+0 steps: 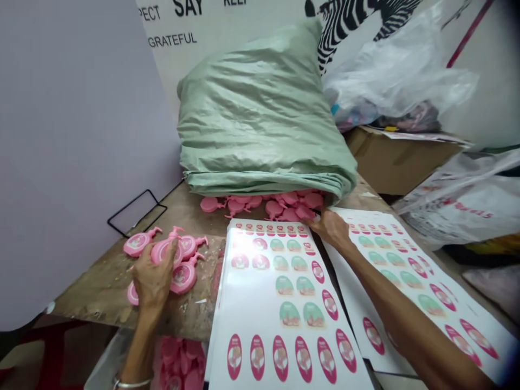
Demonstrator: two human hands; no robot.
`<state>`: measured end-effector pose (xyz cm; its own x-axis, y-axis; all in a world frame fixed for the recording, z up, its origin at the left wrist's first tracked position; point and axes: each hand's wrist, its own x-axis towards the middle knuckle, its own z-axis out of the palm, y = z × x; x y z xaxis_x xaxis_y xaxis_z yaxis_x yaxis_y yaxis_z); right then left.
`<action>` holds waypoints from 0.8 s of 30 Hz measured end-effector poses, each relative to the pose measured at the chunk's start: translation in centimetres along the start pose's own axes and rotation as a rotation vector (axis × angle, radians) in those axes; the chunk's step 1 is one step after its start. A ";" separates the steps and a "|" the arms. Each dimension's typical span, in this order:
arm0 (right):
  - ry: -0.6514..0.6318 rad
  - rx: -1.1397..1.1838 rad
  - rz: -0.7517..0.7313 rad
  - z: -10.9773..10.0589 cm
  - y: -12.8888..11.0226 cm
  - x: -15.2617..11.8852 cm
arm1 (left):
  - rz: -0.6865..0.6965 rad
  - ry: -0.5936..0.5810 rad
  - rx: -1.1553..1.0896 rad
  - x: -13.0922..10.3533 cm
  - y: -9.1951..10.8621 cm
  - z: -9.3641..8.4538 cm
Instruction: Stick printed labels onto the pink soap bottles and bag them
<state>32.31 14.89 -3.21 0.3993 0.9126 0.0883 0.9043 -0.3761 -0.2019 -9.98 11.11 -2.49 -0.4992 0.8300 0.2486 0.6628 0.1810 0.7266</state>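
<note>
My left hand (pixel 153 279) is closed round a small pink pump bottle (pixel 161 251) at the left of the table. Around it lie several more bottles with round stickers on their faces, such as one pink bottle (pixel 183 277) beside my fingers. My right hand (pixel 331 227) reaches to the mouth of a green sack (pixel 260 119), its fingers closed at a pink bottle (pixel 305 212) on the edge of the pile. The fingertips are partly hidden there. Between my arms lies a stack of sticker sheets (pixel 255 303), with gaps where stickers are gone.
A second stack of sticker sheets (pixel 400 271) lies under my right forearm. Below the table edge, a container holds pink bottles (pixel 182 360). A black wire frame (pixel 138 211) stands at the left by the partition. Behind, at right, are a cardboard box (pixel 406 160) and plastic bags (pixel 398 70).
</note>
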 end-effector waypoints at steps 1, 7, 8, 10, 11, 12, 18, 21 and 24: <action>-0.015 -0.017 -0.042 0.0 0.3 0.4 | 0.009 0.014 0.077 0.5 0.0 0.3; 0.013 -0.119 -0.303 0.1 1.2 1.2 | -0.003 -0.055 0.329 1.9 0.1 1.3; 0.028 -0.129 -0.335 0.4 1.3 1.3 | 0.004 -0.068 0.346 2.0 0.0 1.3; 0.069 -0.137 -0.375 1.0 1.4 1.4 | 0.046 -0.075 0.370 2.1 0.1 1.0; 0.096 -0.133 -0.385 1.2 1.4 1.4 | 0.081 -0.058 0.374 2.0 0.3 0.7; 0.127 -0.124 -0.387 1.4 1.6 1.4 | 0.120 -0.015 0.367 1.7 0.7 0.3; 0.420 0.084 -0.482 -0.9 1.1 -2.9 | 0.048 -0.263 -0.403 -4.5 5.1 -0.6; 0.507 0.306 -0.940 -2.5 -1.6 -8.4 | -0.195 -0.815 -0.775 -8.7 7.1 1.0; 0.384 0.364 -1.292 -2.7 -4.7 -13.7 | -0.634 -1.141 -1.191 -11.7 7.7 2.4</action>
<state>22.96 3.71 -0.83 -0.6077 0.4550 0.6509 0.5943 0.8042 -0.0073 2.27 4.00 -1.36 0.4522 0.8060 -0.3819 -0.4490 0.5757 0.6833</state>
